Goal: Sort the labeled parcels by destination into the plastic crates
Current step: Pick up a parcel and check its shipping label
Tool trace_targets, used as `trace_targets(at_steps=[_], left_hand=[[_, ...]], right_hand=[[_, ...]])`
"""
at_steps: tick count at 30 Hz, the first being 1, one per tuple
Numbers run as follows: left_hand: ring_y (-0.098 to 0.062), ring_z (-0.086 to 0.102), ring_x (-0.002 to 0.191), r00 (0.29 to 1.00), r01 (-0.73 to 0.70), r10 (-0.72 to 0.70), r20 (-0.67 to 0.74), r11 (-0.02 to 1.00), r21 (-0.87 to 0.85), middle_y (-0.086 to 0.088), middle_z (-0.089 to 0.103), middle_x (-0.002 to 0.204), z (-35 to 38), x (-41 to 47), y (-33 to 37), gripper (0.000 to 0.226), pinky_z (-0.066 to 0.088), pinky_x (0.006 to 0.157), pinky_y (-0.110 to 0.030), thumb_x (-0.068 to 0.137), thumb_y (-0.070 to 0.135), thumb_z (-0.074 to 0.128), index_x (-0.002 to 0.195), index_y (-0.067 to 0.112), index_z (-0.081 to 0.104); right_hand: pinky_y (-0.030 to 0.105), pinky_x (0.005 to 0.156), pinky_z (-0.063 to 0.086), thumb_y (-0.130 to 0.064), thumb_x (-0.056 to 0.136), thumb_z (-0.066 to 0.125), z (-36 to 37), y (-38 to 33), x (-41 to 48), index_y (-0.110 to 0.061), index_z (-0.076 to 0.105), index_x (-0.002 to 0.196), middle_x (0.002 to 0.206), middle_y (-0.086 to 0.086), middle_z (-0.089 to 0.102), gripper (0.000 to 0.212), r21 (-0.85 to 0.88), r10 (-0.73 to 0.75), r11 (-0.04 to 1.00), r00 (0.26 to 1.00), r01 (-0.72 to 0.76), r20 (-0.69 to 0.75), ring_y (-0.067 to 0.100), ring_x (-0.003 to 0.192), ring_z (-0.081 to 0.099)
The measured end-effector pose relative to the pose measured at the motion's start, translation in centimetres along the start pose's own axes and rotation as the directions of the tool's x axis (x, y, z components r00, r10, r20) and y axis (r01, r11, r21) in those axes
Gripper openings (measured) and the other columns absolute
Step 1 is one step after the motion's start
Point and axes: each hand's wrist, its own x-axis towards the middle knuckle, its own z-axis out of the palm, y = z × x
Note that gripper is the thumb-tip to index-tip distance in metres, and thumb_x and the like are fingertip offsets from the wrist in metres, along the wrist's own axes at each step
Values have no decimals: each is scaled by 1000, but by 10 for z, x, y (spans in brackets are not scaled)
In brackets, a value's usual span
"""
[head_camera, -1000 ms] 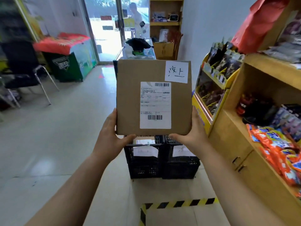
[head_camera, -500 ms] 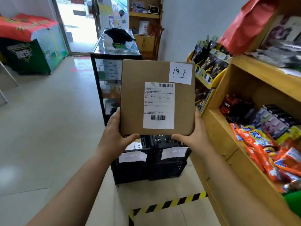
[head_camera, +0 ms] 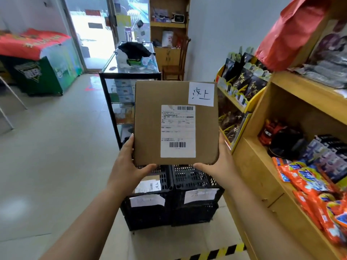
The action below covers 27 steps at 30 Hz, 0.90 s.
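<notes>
The left hand (head_camera: 127,166) grips the lower left corner of the parcel (head_camera: 148,119), with its thumb hooked along the bottom edge and its fingers running up the left side. The right hand (head_camera: 220,166) clamps the lower right corner in the same way, thumb along the bottom edge. Between them the parcel, a flat brown cardboard box, is held upright in the air with its face toward the camera. A printed shipping label (head_camera: 178,131) with two barcodes sits on that face, and a white handwritten slip (head_camera: 201,93) is stuck in the upper right corner.

Below the parcel, two black plastic crates stand side by side on the floor, touching. The left crate (head_camera: 148,216) has a white paper tag (head_camera: 146,200) on its front and a labeled package (head_camera: 148,184) lying inside. The right crate (head_camera: 195,212) carries its own paper tag (head_camera: 201,195); the writing on both is too blurred to read.

Behind the crates stands a glass display case (head_camera: 109,94). A wooden shelf unit (head_camera: 262,166) runs along the right, stocked with orange snack packets (head_camera: 308,184). Yellow-and-black tape (head_camera: 225,250) crosses the floor in front of the crates.
</notes>
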Motion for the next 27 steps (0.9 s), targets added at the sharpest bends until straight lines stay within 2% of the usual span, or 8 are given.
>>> trace_targets(at_steps=[4, 7, 9, 13, 15, 19, 23, 27], left_hand=[[-5, 49, 121, 996, 51, -49, -73, 998, 27, 13, 42, 141, -4, 9, -10, 109, 43, 88, -7, 70, 24, 89, 154, 33, 20], [-3, 49, 119, 989, 96, -93, -114, 995, 24, 14, 42, 142, -8, 12, -19, 108, 43, 79, 1, 70, 20, 88, 154, 32, 22], [-2, 50, 117, 984, 120, -117, -135, 993, 11, 17, 42, 140, -12, 14, -25, 107, 44, 76, 0, 70, 17, 88, 154, 33, 23], [6, 46, 121, 972, 165, -154, -176, 985, 48, 21, 41, 142, -31, 26, -45, 106, 44, 97, -15, 70, 22, 88, 153, 37, 23], [13, 45, 116, 970, 183, -170, -175, 981, 59, 24, 40, 139, -39, 37, -57, 104, 41, 95, -10, 71, 21, 88, 152, 36, 24], [3, 47, 120, 975, 175, -164, -153, 982, 66, 19, 43, 138, -54, 69, -89, 104, 45, 98, -22, 71, 21, 87, 152, 38, 24], [1, 47, 116, 978, 179, -170, -118, 982, 67, 16, 43, 132, -69, 103, -125, 102, 47, 99, -26, 72, 22, 87, 151, 37, 24], [-4, 46, 115, 980, 187, -183, -73, 981, 44, 13, 41, 128, -73, 137, -162, 98, 43, 93, -18, 74, 20, 85, 150, 33, 26]], right_hand=[[27, 113, 25, -44, 68, 89, 22, 9, 34, -41, -6, 157, 153, -21, 22, 131, 22, -24, 1000, 994, 22, 107, -2, 129, 26], [32, 115, 31, -48, 67, 89, 41, 16, 55, -41, -7, 157, 157, -16, 21, 131, 74, -38, 997, 982, 24, 183, 2, 132, 30], [38, 116, 36, -50, 66, 88, 55, 17, 67, -42, -6, 156, 158, -13, 23, 131, 90, -43, 996, 971, 22, 235, 6, 135, 33], [43, 115, 38, -51, 64, 89, 87, 11, 88, -47, -5, 155, 154, -10, 29, 131, 124, -44, 992, 953, 7, 300, 13, 136, 38], [43, 116, 37, -52, 63, 89, 104, 9, 100, -49, -4, 154, 154, -11, 29, 130, 130, -43, 991, 950, 3, 310, 12, 137, 37], [38, 117, 33, -50, 65, 88, 137, 3, 127, -41, -6, 157, 157, -10, 24, 132, 109, -28, 994, 949, -7, 314, 10, 138, 33], [30, 115, 30, -47, 66, 89, 169, -9, 154, -39, -6, 158, 157, -11, 25, 132, 73, 12, 997, 950, -36, 311, 6, 135, 32], [28, 115, 29, -45, 67, 89, 200, -10, 177, -34, -6, 159, 158, -9, 25, 133, 36, 68, 996, 948, -83, 310, 6, 137, 31]])
